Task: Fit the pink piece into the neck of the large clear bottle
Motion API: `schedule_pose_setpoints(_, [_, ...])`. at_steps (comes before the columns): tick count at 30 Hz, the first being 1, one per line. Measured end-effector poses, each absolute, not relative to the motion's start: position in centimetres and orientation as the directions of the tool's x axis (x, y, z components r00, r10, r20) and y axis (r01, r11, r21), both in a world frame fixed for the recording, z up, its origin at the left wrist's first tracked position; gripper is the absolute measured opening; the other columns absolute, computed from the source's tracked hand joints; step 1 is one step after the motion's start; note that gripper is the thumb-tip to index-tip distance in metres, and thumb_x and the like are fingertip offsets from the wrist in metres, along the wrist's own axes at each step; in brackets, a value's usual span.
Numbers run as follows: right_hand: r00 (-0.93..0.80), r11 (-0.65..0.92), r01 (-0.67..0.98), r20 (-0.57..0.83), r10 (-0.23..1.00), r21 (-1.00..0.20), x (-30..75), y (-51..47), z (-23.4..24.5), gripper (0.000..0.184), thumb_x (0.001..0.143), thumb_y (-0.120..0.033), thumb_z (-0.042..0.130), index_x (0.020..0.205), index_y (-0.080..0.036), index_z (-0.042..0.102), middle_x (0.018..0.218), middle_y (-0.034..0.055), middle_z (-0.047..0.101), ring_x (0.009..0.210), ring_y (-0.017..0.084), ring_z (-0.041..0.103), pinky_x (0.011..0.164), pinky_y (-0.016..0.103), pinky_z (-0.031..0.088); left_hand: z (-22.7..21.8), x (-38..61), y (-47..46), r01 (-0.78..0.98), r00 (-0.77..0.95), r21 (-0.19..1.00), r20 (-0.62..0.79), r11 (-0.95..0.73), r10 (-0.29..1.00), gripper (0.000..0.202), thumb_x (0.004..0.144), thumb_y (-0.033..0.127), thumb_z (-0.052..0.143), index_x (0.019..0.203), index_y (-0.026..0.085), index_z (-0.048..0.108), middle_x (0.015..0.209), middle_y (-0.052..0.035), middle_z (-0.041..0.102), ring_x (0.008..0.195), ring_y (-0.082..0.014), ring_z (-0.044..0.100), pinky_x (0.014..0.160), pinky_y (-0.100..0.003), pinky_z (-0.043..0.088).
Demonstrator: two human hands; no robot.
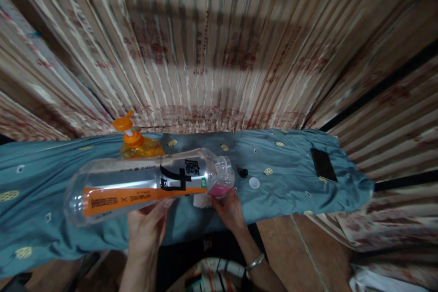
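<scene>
My left hand [147,228] is closed around a large clear plastic bottle [137,182] with a silver and orange label. The bottle lies nearly level, its open neck pointing right. At the neck, my right hand [231,212] grips a small clear container with pink in its lower part [219,190]. The bottle's mouth overlaps the container's top in view; whether they touch, I cannot tell. Under my right fingers shows a white piece of paper or cloth [202,200]. A small black cap [243,173] and a round white lid [254,183] lie just to the right.
Behind the large bottle stands a pump bottle [147,147] with an orange top and yellow contents. A dark phone [323,165] lies toward the table's right end. A blue-green cloth [287,196] covers the narrow table, and a pleated curtain [212,77] hangs right behind it.
</scene>
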State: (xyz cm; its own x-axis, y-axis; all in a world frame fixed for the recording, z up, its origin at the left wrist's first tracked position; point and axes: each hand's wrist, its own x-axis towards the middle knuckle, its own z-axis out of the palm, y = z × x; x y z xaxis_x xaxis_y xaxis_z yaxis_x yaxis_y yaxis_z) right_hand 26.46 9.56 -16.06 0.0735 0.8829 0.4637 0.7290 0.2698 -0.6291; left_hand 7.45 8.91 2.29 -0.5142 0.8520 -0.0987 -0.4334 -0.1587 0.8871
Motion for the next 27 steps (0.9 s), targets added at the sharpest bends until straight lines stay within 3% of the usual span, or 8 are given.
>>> schedule_pose_setpoints(7, [0.085,0.247,0.721,0.436,0.896,-0.648,26.44,9.51,-15.9,0.04,0.09,-0.032,0.067,0.124,-0.015,0.053,0.112,0.0189,0.07,0.108,0.036,0.07,0.083,0.051,0.063,2.52,7.52,8.98,-0.431,-0.531,0.886,-0.097,-0.171,0.842,0.036,0.034,0.022,0.096,0.059,0.023,0.07,0.061,-0.0012,0.073,0.056,-0.0203,0.069,0.059,-0.031,0.063])
schedule_pose_setpoints(13, [0.076,0.264,0.719,0.451,0.889,-0.643,26.44,9.51,-15.67,0.037,0.088,-0.03,0.07,0.118,-0.016,0.056,0.112,0.0175,0.07,0.109,0.035,0.07,0.084,0.049,0.063,2.49,7.43,9.07,-0.436,-0.515,0.884,-0.091,-0.168,0.853,0.042,0.031,0.036,0.1,0.059,0.022,0.073,0.059,-0.0019,0.073,0.048,-0.0187,0.067,0.056,-0.03,0.062])
schedule_pose_setpoints(18, [0.064,0.277,0.704,0.447,0.892,-0.654,26.49,9.53,-15.5,0.039,0.087,-0.027,0.07,0.122,-0.016,0.054,0.114,0.0179,0.07,0.111,0.035,0.07,0.087,0.05,0.063,2.16,7.22,9.05,-0.44,-0.506,0.881,-0.082,-0.175,0.859,0.043,0.032,0.038,0.101,0.055,0.02,0.069,0.062,-0.0048,0.074,0.053,-0.0211,0.07,0.059,-0.033,0.064])
schedule_pose_setpoints(22, [0.07,0.266,0.7,0.434,0.898,-0.663,26.49,9.54,-15.32,0.037,0.087,-0.026,0.071,0.119,-0.017,0.056,0.114,0.0175,0.07,0.11,0.035,0.07,0.087,0.049,0.063,1.93,7.14,9.04,-0.458,-0.509,0.868,-0.079,-0.192,0.857,0.04,0.034,0.032,0.101,0.057,0.021,0.07,0.06,-0.0002,0.073,0.055,-0.0199,0.071,0.061,-0.032,0.064])
schedule_pose_setpoints(27, [0.076,0.257,0.701,0.428,0.901,-0.665,26.41,9.52,-15.35,0.047,0.086,-0.025,0.072,0.128,-0.016,0.053,0.114,0.0169,0.07,0.109,0.034,0.071,0.086,0.049,0.063,1.93,7.17,9.13,-0.475,-0.512,0.853,-0.069,-0.215,0.856,0.042,0.034,0.031,0.102,0.065,0.023,0.074,0.06,0.0022,0.072,0.053,-0.0171,0.069,0.06,-0.03,0.063])
